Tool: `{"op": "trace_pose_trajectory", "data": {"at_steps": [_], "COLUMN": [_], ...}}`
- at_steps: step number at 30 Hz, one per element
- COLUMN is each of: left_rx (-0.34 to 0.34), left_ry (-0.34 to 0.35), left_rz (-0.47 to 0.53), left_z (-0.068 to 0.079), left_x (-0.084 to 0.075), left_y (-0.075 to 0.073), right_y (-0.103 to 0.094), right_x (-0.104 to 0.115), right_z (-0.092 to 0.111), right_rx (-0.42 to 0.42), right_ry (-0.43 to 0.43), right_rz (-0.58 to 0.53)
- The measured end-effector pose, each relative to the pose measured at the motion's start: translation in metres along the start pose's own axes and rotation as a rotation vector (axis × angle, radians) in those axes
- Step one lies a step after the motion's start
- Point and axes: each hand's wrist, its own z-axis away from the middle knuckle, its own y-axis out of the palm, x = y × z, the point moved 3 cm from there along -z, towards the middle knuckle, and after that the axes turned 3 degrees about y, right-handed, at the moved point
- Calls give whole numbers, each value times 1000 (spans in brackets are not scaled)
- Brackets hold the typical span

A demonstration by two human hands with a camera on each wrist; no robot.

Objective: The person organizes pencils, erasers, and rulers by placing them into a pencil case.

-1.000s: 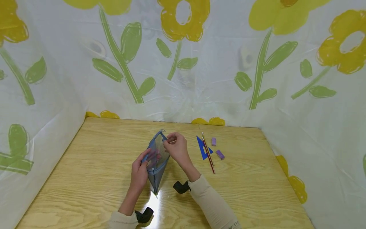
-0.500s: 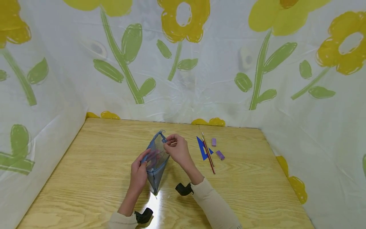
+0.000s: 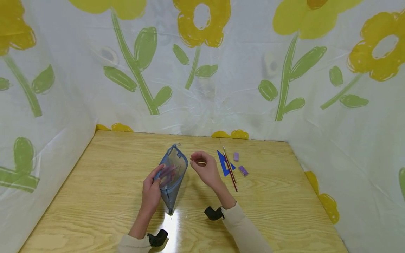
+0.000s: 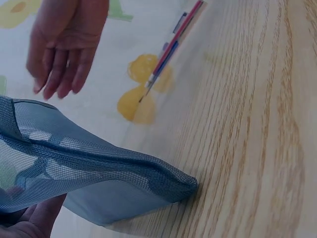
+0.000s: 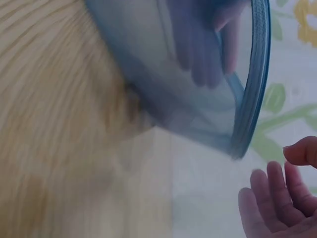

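Note:
My left hand [image 3: 151, 189] grips the left side of a blue mesh zip pouch [image 3: 174, 191], its thumb at the rim and its fingers behind the see-through wall. The pouch's mouth gapes upward, and its lower tip is by the wood table. In the right wrist view the left fingers show through the clear side of the pouch [image 5: 143, 64]. Just right of the rim hovers my right hand [image 3: 207, 170], apart from the pouch, with relaxed, slightly bent fingers and nothing in them. The left wrist view shows this right hand [image 4: 64, 49] above the mesh.
To the right on the table [image 3: 284, 207] lie a blue set square [image 3: 222, 162], two pencils [image 3: 233, 177] across it, and two purple erasers [image 3: 236, 156], one nearer than the other. A flower-printed white cloth [image 3: 240, 88] walls the table at the back and sides.
My right hand has let go of the pouch's right rim and drawn away to the right. The left hand and pouch have shifted slightly left, and the mouth looks wider.

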Motion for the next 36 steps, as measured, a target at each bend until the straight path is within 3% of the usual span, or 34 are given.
{"op": "trace_pose_trajectory", "data": {"at_steps": [6, 14, 25, 33, 36], "left_rx": [-6, -23, -18, -24, -18], "left_ry": [8, -17, -11, 7, 9], "left_rz": [25, -53, -41, -4, 5], "left_z": [0, 0, 0, 3, 2], "left_x": [1, 1, -1, -2, -3], "left_y": [0, -4, -7, -7, -5], "right_y": [-21, -47, -77, -89, -94], "right_x": [-18, -35, -55, -63, -55], "right_z": [9, 18, 25, 30, 33], "right_rx": [-23, -88, -147, -166, -162], "right_ry": [56, 132, 155, 184, 210], "right_rz": [30, 57, 157, 152, 179]}}
